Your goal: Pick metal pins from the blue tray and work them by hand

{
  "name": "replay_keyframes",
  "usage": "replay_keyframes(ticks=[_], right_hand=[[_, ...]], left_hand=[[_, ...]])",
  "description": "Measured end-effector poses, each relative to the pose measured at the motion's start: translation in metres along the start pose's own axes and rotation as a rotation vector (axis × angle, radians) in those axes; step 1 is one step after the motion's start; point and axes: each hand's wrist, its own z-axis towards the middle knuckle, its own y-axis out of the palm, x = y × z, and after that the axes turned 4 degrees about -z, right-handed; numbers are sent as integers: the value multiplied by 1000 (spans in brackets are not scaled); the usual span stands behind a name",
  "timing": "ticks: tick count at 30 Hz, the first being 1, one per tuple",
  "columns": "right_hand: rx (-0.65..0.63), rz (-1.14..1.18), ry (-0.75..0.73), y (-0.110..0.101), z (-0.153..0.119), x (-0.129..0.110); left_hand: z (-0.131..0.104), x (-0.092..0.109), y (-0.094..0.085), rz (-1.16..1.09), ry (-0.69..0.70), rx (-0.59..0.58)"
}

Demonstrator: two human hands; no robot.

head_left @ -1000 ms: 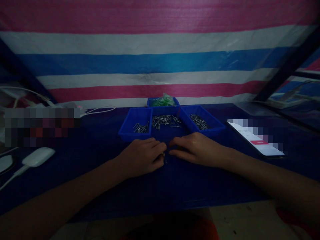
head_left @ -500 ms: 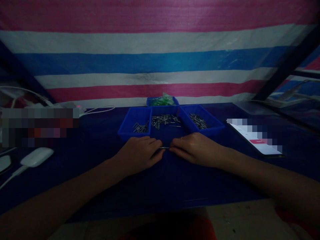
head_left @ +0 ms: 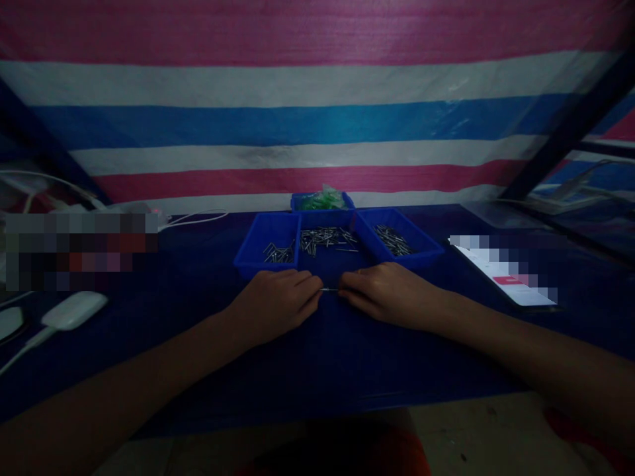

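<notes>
Between my two hands runs a thin metal rod (head_left: 329, 289), level and just above the dark blue table. My left hand (head_left: 285, 299) pinches its left end, and my right hand (head_left: 380, 291) pinches the right end. Fingers cover both ends, so I cannot tell its exact kind. Behind my left hand stands a blue bin (head_left: 242, 254) with some thin metal pieces (head_left: 279, 254). A second blue bin (head_left: 429, 250), behind my right hand, holds more metal pins (head_left: 391, 240). Loose metal pins (head_left: 325, 238) lie in a heap between the bins.
At the back, a small blue bin (head_left: 296, 203) holds a clear bag with green contents (head_left: 325, 198). A lit phone (head_left: 506, 274) lies to the right. On the left are a white charger (head_left: 77, 311) with a cable and a blurred-out item (head_left: 79, 251). A striped sheet (head_left: 317, 122) hangs behind.
My left fingers have closed in slightly, the thumb drawing back under the index finger. Both hands otherwise stay almost in place, with the rod still between them.
</notes>
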Motion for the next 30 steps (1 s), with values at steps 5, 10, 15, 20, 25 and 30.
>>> replay_keyframes(ticks=[5,10,15,20,25,30], right_hand=[[-10,11,-18,1,-1,1],[0,5,-7,1,-1,-1],[21,-16,28,1,0,0],[58,-19,54,2,0,2],[117,25,42,3,-1,2],[184,84,-37,2,-3,-2]], left_hand=[[-2,1,-1,-16,143,52],[-2,1,-2,-11,172,141],[0,1,-2,10,63,68],[1,0,-1,38,-10,-21],[1,1,0,54,-19,-76],[1,1,4,42,-12,-94]])
